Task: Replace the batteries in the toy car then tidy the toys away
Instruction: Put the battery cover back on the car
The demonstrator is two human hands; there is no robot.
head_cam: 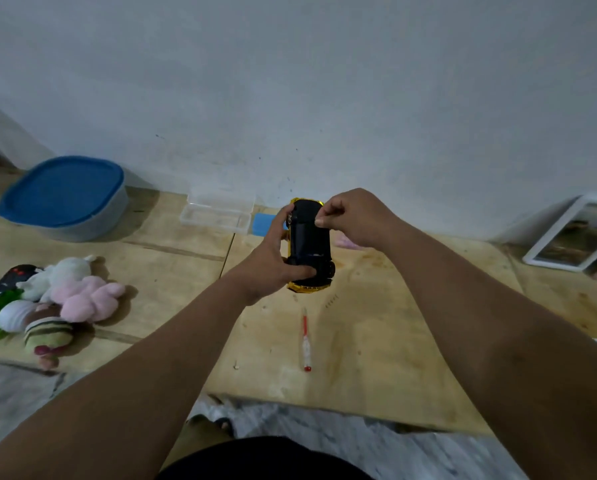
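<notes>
Head cam: toy car [309, 244] upside down, black underside up, held in the air above the plywood floor [394, 323]. Left hand [272, 261] wrapped around its side, thumb on the chassis. Right hand [352, 216] pinches at the far end, fingers curled; can't tell what's pinched. Red screwdriver [306, 342] lies on the floor below; plush toys [58, 299] left, blue-lidded tub [63, 197] behind.

Yellow toy car [309, 244] held upside down, black underside showing.

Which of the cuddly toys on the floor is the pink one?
The pink plush toy on the right side of the pile. The one behind it is white, and the one in front is striped.
</notes>
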